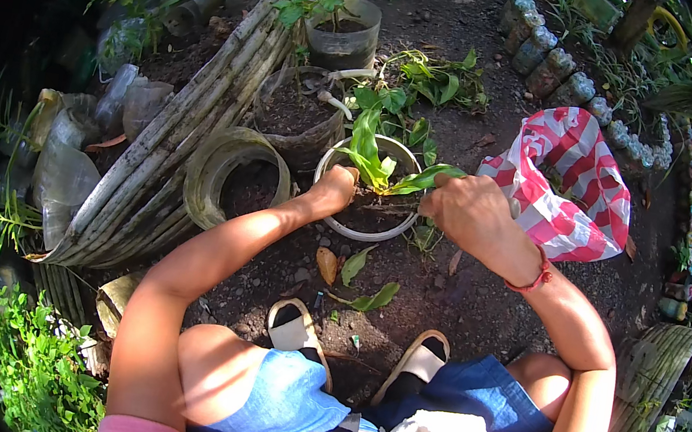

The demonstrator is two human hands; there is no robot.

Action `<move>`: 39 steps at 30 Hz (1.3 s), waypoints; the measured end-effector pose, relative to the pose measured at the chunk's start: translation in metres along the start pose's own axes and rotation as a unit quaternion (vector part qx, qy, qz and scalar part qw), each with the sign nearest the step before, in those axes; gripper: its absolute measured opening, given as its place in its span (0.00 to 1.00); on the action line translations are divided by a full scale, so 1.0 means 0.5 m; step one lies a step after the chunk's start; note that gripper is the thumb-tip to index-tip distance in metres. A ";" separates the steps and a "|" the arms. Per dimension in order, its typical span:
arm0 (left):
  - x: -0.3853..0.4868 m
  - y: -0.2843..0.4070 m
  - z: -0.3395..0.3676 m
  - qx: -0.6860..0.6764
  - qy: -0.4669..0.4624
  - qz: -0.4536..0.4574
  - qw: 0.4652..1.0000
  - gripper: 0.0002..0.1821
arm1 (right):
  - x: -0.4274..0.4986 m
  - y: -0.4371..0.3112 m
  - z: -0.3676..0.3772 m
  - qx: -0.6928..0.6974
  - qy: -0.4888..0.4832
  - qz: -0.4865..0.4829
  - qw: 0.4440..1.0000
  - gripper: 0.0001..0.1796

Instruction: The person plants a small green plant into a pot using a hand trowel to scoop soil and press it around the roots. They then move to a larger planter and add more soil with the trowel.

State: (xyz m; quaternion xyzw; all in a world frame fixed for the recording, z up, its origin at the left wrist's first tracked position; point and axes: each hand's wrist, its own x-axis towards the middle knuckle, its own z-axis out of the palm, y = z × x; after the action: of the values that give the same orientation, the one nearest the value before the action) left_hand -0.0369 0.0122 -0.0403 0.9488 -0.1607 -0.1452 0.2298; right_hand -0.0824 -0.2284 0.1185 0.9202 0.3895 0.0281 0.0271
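A broad-leaved green plant (pixel 378 162) stands in soil inside a round white plastic pot (pixel 361 236) on the ground before me. My left hand (pixel 335 190), fingers curled, is at the pot's left rim beside the lower leaves; what its fingertips hold is hidden. At the right rim is my right hand (pixel 466 211), its fingers bent down near the tip of a long leaf. A small rounded end of something pale shows beside its knuckles, but I cannot tell what it is or whether the hand grips it. A red bracelet (pixel 533 274) circles the right wrist.
A red-and-white striped plastic bag (pixel 573 211) stands open on the right. Left of the pot are an empty-looking plastic ring (pixel 232 169), a soil-filled container (pixel 297 113) and a long ribbed border (pixel 167 142). Cut greenery (pixel 443 82) lies beyond; loose leaves (pixel 371 298) lie near my sandals.
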 end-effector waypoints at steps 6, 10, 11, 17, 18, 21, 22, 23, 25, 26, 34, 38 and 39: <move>0.028 -0.025 0.004 -0.112 0.138 0.048 0.983 0.11 | -0.010 0.001 0.002 -0.002 0.025 -0.013 1.000 0.08; 0.032 -0.012 0.000 -0.069 0.077 -0.006 0.995 0.16 | -0.006 -0.007 0.002 0.003 -0.010 -0.003 1.000 0.08; 0.031 -0.007 -0.002 -0.058 0.070 -0.013 0.996 0.17 | -0.006 -0.008 0.002 0.001 -0.022 -0.003 1.000 0.08; 0.034 0.020 -0.039 -0.006 -0.069 -0.053 0.996 0.25 | -0.008 0.002 0.000 0.011 0.044 -0.016 0.999 0.09; 0.032 0.022 -0.047 -0.003 -0.067 -0.041 0.997 0.22 | -0.003 -0.004 0.004 0.019 0.005 -0.006 1.000 0.09; 0.031 0.021 -0.077 0.028 -0.037 -0.016 0.999 0.16 | 0.005 -0.006 0.005 0.035 -0.040 0.013 0.998 0.10; 0.027 0.020 -0.084 0.075 0.010 0.001 0.997 0.08 | 0.003 0.007 -0.003 0.039 -0.074 0.026 0.996 0.10; 0.023 0.019 -0.092 0.072 0.027 -0.005 0.997 0.07 | -0.002 0.022 -0.012 0.040 -0.118 0.043 0.991 0.11; 0.015 0.018 -0.105 0.066 0.065 -0.017 0.996 0.06 | -0.018 0.055 -0.034 0.087 -0.095 0.078 0.989 0.10; 0.011 0.020 -0.108 0.042 0.089 0.003 0.995 0.09 | -0.025 0.069 -0.042 0.098 -0.086 0.070 0.989 0.10; -0.021 0.054 -0.117 0.117 -0.061 -0.078 0.988 0.15 | -0.042 0.158 -0.034 0.214 -0.215 0.045 0.952 0.19; -0.028 0.039 -0.114 0.117 0.015 -0.094 0.989 0.14 | -0.112 0.200 0.007 0.651 -0.245 0.168 0.699 0.13; -0.026 0.032 -0.113 0.123 0.016 -0.097 0.988 0.13 | -0.131 0.187 0.033 0.706 -0.218 0.184 0.648 0.12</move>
State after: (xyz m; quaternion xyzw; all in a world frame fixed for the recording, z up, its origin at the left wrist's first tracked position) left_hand -0.0325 0.0256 0.0178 0.9832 -0.0812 -0.1309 0.0984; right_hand -0.0596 -0.3409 0.1068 0.6930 0.0968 -0.4527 -0.5527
